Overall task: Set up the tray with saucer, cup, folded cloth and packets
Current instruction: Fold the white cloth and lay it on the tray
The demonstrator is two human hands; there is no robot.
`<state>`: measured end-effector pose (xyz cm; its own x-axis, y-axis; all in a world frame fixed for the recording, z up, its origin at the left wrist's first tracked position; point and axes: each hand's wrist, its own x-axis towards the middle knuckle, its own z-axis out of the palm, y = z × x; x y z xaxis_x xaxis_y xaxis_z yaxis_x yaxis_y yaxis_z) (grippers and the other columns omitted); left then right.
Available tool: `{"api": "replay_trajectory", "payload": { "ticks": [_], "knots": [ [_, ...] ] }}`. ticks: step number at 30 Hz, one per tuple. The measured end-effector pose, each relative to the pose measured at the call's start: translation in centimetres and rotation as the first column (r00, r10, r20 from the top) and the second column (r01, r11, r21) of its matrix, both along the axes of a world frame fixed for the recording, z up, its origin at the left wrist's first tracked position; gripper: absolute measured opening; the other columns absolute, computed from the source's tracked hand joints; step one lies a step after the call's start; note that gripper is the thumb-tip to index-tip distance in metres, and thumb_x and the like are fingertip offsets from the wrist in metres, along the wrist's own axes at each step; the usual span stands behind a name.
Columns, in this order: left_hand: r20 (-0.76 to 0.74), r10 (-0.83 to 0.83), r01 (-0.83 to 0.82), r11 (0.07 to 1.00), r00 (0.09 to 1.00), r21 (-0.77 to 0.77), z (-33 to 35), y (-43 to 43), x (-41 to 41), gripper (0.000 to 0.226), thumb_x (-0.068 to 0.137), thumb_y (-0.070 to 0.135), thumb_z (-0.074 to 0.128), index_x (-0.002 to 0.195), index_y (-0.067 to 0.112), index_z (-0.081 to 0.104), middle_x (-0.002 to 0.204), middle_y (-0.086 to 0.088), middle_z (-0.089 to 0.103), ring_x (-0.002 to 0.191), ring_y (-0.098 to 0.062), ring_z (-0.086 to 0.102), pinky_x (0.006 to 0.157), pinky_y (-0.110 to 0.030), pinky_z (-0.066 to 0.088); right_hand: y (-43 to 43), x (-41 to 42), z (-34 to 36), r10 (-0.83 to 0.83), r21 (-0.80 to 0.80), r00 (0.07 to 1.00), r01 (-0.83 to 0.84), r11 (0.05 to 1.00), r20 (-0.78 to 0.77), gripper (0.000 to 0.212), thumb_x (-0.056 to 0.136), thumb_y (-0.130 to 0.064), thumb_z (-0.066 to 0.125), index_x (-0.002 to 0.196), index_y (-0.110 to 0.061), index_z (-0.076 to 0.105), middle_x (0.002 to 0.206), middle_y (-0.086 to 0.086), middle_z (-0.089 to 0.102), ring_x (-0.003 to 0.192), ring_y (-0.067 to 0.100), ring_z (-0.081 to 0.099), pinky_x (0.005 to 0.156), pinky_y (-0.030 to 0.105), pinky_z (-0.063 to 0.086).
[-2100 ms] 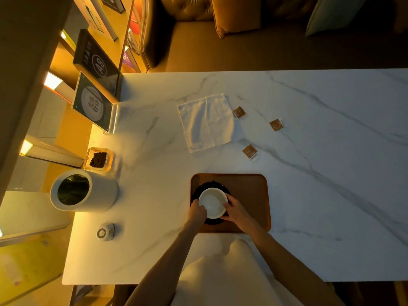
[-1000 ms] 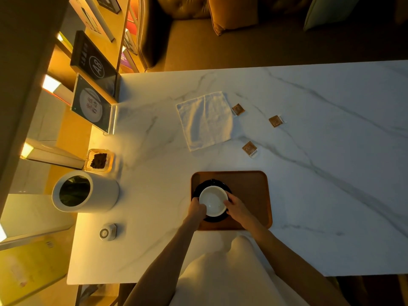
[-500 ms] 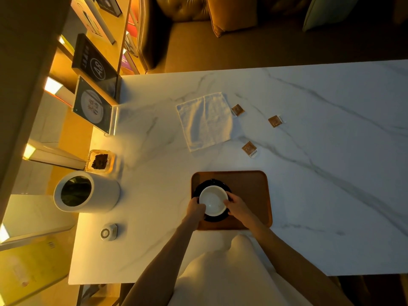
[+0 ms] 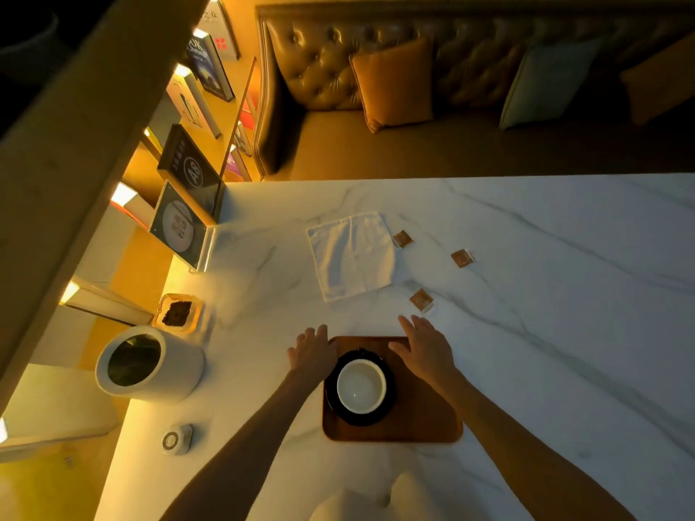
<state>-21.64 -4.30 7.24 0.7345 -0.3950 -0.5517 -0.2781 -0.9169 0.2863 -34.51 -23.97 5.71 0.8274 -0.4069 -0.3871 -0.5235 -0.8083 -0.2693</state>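
A brown wooden tray (image 4: 425,419) lies on the marble table near me. On its left half a white cup (image 4: 361,386) stands on a black saucer (image 4: 386,402). My left hand (image 4: 313,353) hovers open over the tray's far left corner. My right hand (image 4: 425,347) is open above the tray's far edge, fingers spread. Neither hand holds anything. Beyond the tray lies a white cloth (image 4: 351,253), spread flat. Three brown packets lie to its right: one (image 4: 402,239) beside the cloth, one (image 4: 462,257) farther right, one (image 4: 422,300) just past my right fingertips.
A white cylindrical container (image 4: 150,366) stands at the left, with a small glass dish of dark stuff (image 4: 176,314) behind it and a small round device (image 4: 176,439) in front. An upright sign holder (image 4: 180,227) stands at the table's far left corner. A sofa with cushions (image 4: 395,84) lies behind.
Both hands have let go of the cup and moved away from me, past the saucer, with fingers now spread. The camera view has tilted up and closer.
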Motion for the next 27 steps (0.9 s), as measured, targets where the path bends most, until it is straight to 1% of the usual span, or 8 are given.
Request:
{"api": "replay_trajectory", "payload": {
  "ticks": [3,7,9,12,18,20,24,27],
  "knots": [
    [0.060,-0.003,0.002,1.000,0.998,0.010,0.8,-1.5,3.5,0.044,0.099,0.041,0.039,0.136,0.018,0.041,0.137,-0.011,0.049,0.127,-0.033,0.046,0.102,-0.052,0.040,-1.9,3.7,1.3,0.003,-0.010,1.000,-0.003,1.000,0.011,0.067,0.093,-0.057,0.042,0.148,-0.022,0.027,0.153,0.010,0.035,0.141,0.026,0.032,0.111,0.041,0.034],
    [0.090,-0.023,0.021,1.000,0.996,0.020,1.0,-3.4,7.7,0.041,0.099,0.039,0.041,0.135,0.019,0.042,0.135,-0.011,0.052,0.124,-0.034,0.049,0.099,-0.049,0.042,-4.1,8.3,1.5,0.038,-0.053,0.999,-0.039,0.998,-0.021,0.064,0.093,-0.056,0.042,0.146,-0.021,0.032,0.149,0.009,0.041,0.141,0.026,0.031,0.111,0.043,0.036],
    [0.092,-0.023,0.019,0.999,0.996,0.040,0.5,-4.5,9.6,0.039,0.100,0.038,0.040,0.133,0.018,0.044,0.132,-0.011,0.054,0.122,-0.034,0.050,0.099,-0.049,0.042,-5.1,10.5,1.1,0.035,-0.044,0.998,-0.037,0.998,-0.043,0.061,0.094,-0.054,0.043,0.144,-0.021,0.035,0.143,0.011,0.047,0.136,0.027,0.039,0.105,0.042,0.041],
    [0.058,0.013,-0.017,0.997,0.998,0.080,-0.7,-5.9,12.1,0.040,0.100,0.038,0.039,0.133,0.016,0.046,0.132,-0.012,0.053,0.122,-0.034,0.051,0.099,-0.047,0.042,-6.4,13.5,0.1,-0.008,-0.034,0.999,0.006,0.999,-0.052,0.056,0.093,-0.053,0.045,0.139,-0.020,0.043,0.133,0.012,0.056,0.123,0.028,0.052,0.096,0.040,0.046],
    [-0.003,0.071,-0.070,0.992,0.997,0.102,-4.3,-7.6,14.9,0.038,0.101,0.034,0.041,0.131,0.013,0.049,0.131,-0.012,0.056,0.121,-0.033,0.052,0.101,-0.044,0.041,-8.4,17.3,-3.2,-0.023,-0.052,0.996,0.019,0.998,-0.087,0.045,0.095,-0.043,0.047,0.132,-0.017,0.048,0.124,0.012,0.060,0.115,0.030,0.056,0.089,0.038,0.048],
    [-0.030,0.126,-0.122,0.988,0.992,0.098,-5.5,-7.9,15.2,0.035,0.100,0.032,0.043,0.126,0.010,0.051,0.128,-0.013,0.057,0.119,-0.033,0.053,0.099,-0.044,0.042,-8.9,17.8,-4.3,-0.070,-0.049,0.993,0.065,0.997,-0.095,0.042,0.095,-0.039,0.049,0.130,-0.015,0.049,0.122,0.013,0.060,0.111,0.030,0.057,0.087,0.038,0.049],
    [-0.079,0.220,-0.213,0.973,0.972,0.092,-7.2,-8.3,14.8,0.035,0.098,0.032,0.051,0.120,0.005,0.051,0.125,-0.015,0.057,0.114,-0.034,0.056,0.093,-0.042,0.045,-9.7,17.8,-6.2,-0.166,-0.028,0.982,0.165,0.986,-0.085,0.028,0.096,-0.026,0.048,0.117,-0.008,0.054,0.117,0.017,0.058,0.104,0.034,0.059,0.082,0.038,0.050],
    [-0.100,0.290,-0.284,0.956,0.952,0.076,-8.1,-8.6,14.4,0.036,0.096,0.032,0.056,0.119,0.005,0.051,0.122,-0.016,0.057,0.111,-0.034,0.057,0.090,-0.042,0.047,-9.9,17.3,-7.2,-0.142,0.029,0.988,0.144,0.989,-0.065,0.037,0.098,-0.021,0.047,0.132,-0.008,0.049,0.122,0.020,0.055,0.110,0.035,0.056,0.090,0.041,0.048]
  ]
}}
